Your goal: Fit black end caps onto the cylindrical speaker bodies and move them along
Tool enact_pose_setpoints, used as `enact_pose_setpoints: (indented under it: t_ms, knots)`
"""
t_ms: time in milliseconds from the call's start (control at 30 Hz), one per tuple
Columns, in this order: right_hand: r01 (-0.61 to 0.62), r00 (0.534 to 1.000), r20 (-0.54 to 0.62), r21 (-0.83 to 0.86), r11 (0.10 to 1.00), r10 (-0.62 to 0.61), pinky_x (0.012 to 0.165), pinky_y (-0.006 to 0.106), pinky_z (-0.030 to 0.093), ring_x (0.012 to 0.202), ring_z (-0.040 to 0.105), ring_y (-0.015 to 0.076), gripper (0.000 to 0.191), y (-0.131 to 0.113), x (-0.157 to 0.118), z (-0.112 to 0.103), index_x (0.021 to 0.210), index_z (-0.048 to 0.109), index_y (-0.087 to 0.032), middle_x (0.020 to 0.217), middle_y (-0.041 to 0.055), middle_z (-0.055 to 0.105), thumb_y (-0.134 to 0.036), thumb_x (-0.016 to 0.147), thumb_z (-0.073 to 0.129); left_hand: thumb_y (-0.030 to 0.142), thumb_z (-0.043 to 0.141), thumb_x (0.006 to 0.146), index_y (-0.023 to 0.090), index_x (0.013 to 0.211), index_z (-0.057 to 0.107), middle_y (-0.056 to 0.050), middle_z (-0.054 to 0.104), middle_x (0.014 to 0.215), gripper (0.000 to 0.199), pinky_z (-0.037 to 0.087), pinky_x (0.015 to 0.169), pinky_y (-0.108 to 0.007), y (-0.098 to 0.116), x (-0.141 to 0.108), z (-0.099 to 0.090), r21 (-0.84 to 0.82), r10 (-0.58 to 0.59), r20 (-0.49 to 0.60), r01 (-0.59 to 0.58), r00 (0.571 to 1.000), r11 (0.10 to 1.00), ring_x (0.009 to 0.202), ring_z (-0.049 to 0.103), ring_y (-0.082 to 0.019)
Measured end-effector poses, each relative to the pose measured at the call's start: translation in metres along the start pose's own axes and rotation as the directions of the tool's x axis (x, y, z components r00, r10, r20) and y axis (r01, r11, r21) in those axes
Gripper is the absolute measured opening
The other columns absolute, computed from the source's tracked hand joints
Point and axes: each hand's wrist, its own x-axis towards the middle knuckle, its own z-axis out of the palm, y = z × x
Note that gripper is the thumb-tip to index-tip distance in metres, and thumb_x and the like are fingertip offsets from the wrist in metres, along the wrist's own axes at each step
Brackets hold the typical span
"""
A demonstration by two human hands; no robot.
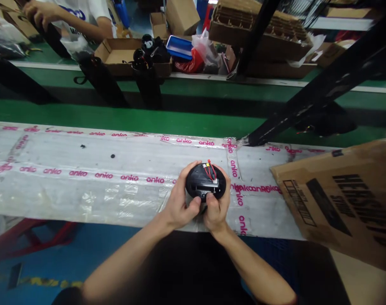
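1. Grip: both hands are clenched on a round black plastic housing (205,182), and neither has let go. The left hand (180,203) wraps its near left edge, the right hand (216,210) its near right edge, with the thumbs meeting on the face turned upward.
2. Place: the housing sits directly between the palms, over a bench top covered in clear plastic film (85,186) printed with pink "anko" lettering. Whether it rests on the film or is held just above it, I cannot tell.
3. Step in hand: this looks like hand work on the wired side of the housing. Red and black wires (211,173) stand up above the thumbs and run to a small white connector (216,181). A small dark piece shows just under the thumbs, too hidden to identify.
4. Next move: it seems to call for care around those raised wires – they are exposed, and with both hands occupied, any finer work would need one hand freed.
5. Around the grip: a cardboard box (342,203) lies just to the right. Well ahead, past a green bench edge, stand an open carton (117,55) and a blue tray (179,46), and a co-worker's hand (37,12) works far off to the left.
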Motion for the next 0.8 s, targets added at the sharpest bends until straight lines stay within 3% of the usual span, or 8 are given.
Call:
enact_pose_setpoints:
  t_ms: [100,233,333,400,433,533,667,800]
  knots:
    - [-0.027,0.998,0.053,-0.016,1.0,0.028,0.113,0.053,0.054,0.133,0.063,0.0324,0.053,-0.004,0.003,-0.009,0.152,0.049,-0.027,0.147,0.0102,0.062,-0.038,0.101,0.051,0.035,0.053,0.101,0.02,0.161,0.037,-0.015,0.052,0.158,0.064,0.047,0.121,-0.05,0.008,-0.001,0.016,0.049,-0.038,-0.154,0.046,0.987,0.998,0.143,0.055,-0.033]
    - [-0.039,0.949,0.301,-0.163,0.986,0.088,0.125,0.06,0.042,0.153,0.046,0.0346,0.067,-0.022,0.015,-0.043,0.165,0.033,-0.028,0.168,0.011,0.044,-0.036,0.102,0.056,0.026,0.051,0.099,0.02,0.16,0.035,-0.014,0.052,0.157,0.063,0.047,0.121,-0.049,0.014,-0.002,0.027,0.006,-0.097,-0.18,0.1,0.979,0.995,0.142,0.055,-0.03]
    - [0.295,0.935,0.293,-0.34,0.893,-0.197,0.121,0.062,0.044,0.147,0.049,0.0365,0.076,-0.045,0.023,-0.071,0.162,0.039,-0.033,0.16,0.0099,0.05,-0.032,0.094,0.072,0.026,0.053,0.1,0.021,0.159,0.035,-0.015,0.05,0.159,0.062,0.044,0.125,-0.051,0.017,0.0,0.022,-0.007,-0.129,-0.152,0.129,0.98,0.992,0.145,0.053,-0.031]
    - [0.537,0.84,0.372,-0.463,0.705,-0.395,0.108,0.052,0.053,0.126,0.059,0.0317,0.061,-0.06,0.029,-0.082,0.143,0.059,-0.035,0.133,0.0072,0.066,-0.02,0.088,0.08,0.028,0.053,0.103,0.022,0.16,0.034,-0.015,0.047,0.161,0.061,0.039,0.129,-0.054,0.017,0.002,0.017,-0.017,-0.136,-0.11,0.134,0.985,0.991,0.15,0.049,-0.032]
    - [0.618,0.784,0.451,-0.499,0.608,-0.427,0.101,0.047,0.055,0.116,0.06,0.0293,0.051,-0.066,0.031,-0.085,0.132,0.066,-0.035,0.121,0.0063,0.069,-0.015,0.088,0.081,0.03,0.054,0.104,0.022,0.162,0.031,-0.016,0.044,0.164,0.063,0.037,0.13,-0.055,0.016,0.002,0.013,-0.027,-0.121,-0.084,0.119,0.989,0.993,0.152,0.046,-0.033]
    - [0.712,0.698,0.614,-0.536,0.454,-0.368,0.094,0.044,0.055,0.111,0.058,0.0286,0.022,-0.075,0.04,-0.083,0.113,0.073,-0.03,0.116,0.0086,0.07,-0.017,0.096,0.077,0.034,0.058,0.106,0.027,0.162,0.024,-0.019,0.026,0.174,0.066,0.041,0.128,-0.059,0.016,0.003,0.002,-0.052,-0.034,-0.017,0.033,0.999,0.998,0.159,0.039,-0.035]
    - [0.714,0.686,0.667,-0.541,0.445,-0.289,0.098,0.047,0.055,0.115,0.055,0.029,0.009,-0.076,0.049,-0.075,0.102,0.075,-0.025,0.118,0.0113,0.066,-0.02,0.103,0.068,0.026,0.062,0.106,0.029,0.138,0.048,-0.015,0.027,0.169,0.035,0.043,0.125,-0.064,0.021,0.006,-0.022,0.17,0.109,0.058,-0.118,0.992,0.978,0.162,0.033,-0.037]
    - [0.702,0.683,0.693,-0.535,0.469,-0.23,0.097,0.048,0.055,0.113,0.054,0.0301,0.01,-0.079,0.05,-0.073,0.104,0.076,-0.022,0.117,0.014,0.064,-0.016,0.102,0.067,0.023,0.074,0.099,0.031,0.119,0.066,-0.008,0.046,0.151,0.023,0.044,0.124,-0.061,0.028,0.015,-0.048,0.511,0.311,0.249,-0.398,0.917,0.762,0.151,0.043,-0.034]
